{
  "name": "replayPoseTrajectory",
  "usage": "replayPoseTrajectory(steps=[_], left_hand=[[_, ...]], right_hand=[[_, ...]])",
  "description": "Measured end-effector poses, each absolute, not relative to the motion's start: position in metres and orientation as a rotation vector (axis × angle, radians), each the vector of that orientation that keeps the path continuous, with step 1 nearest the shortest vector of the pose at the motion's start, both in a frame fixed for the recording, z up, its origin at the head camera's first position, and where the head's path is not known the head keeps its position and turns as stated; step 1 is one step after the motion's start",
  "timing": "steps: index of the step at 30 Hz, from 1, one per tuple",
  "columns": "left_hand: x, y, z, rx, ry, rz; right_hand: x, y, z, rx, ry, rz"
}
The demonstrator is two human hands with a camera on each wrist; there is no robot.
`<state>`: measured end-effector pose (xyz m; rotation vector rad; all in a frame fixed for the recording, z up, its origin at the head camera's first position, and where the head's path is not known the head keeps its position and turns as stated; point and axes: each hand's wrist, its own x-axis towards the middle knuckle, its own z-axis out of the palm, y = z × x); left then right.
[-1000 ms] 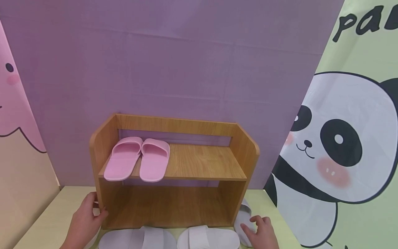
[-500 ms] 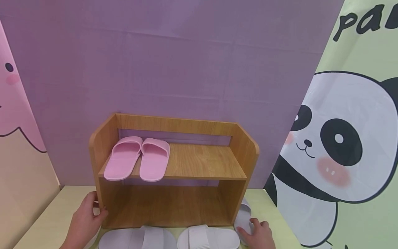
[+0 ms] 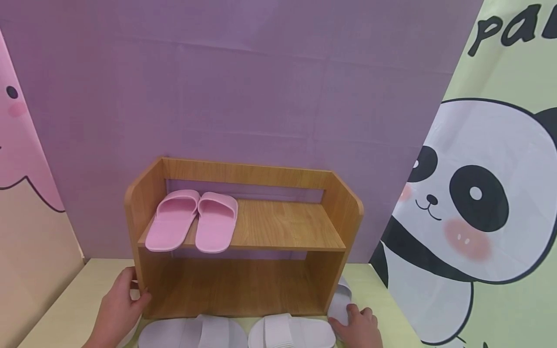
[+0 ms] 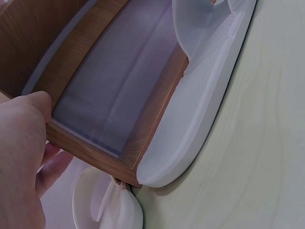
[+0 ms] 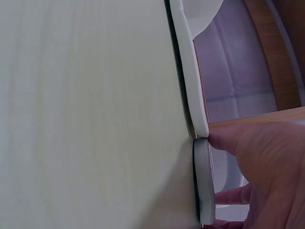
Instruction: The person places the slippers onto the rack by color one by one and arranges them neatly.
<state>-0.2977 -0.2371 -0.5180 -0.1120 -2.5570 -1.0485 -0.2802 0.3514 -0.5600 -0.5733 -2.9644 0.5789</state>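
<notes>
My left hand [image 3: 117, 309] grips the lower front edge of the left side panel of a small two-tier wooden shoe rack [image 3: 248, 171]. In the left wrist view the thumb lies on one side of that panel [image 4: 90, 155] and fingers show on the other. At the rack's right side lies a whitish slipper [image 3: 338, 309]; my right hand [image 3: 360, 331] holds its near end between thumb and fingers. Two pink slippers [image 3: 171, 227] sit side by side on the upper shelf. In front of the rack lie a left white slipper [image 3: 167, 333] and a right white slipper [image 3: 311, 332], end to end.
Another whitish slipper [image 4: 126, 210] lies beside the rack's left side, mostly behind my left hand. The pale tabletop [image 3: 69, 299] carries everything. A purple backdrop [image 3: 243, 96] stands behind, with a panda-printed panel [image 3: 518, 145] at right and a pink-figured panel [image 3: 26, 232] at left.
My right hand has moved slightly left and closed its fingers on the near end of the right-side slipper. The left hand and the rack stay in place.
</notes>
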Motion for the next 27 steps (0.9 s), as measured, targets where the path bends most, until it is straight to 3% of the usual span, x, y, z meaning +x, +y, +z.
replayPoseTrajectory(steps=[27], left_hand=[[-0.299,-0.236,-0.52,-0.101,-2.554,-1.053]], right_hand=[[-0.297,0.352,-0.556,-0.604,-2.985,0.627]])
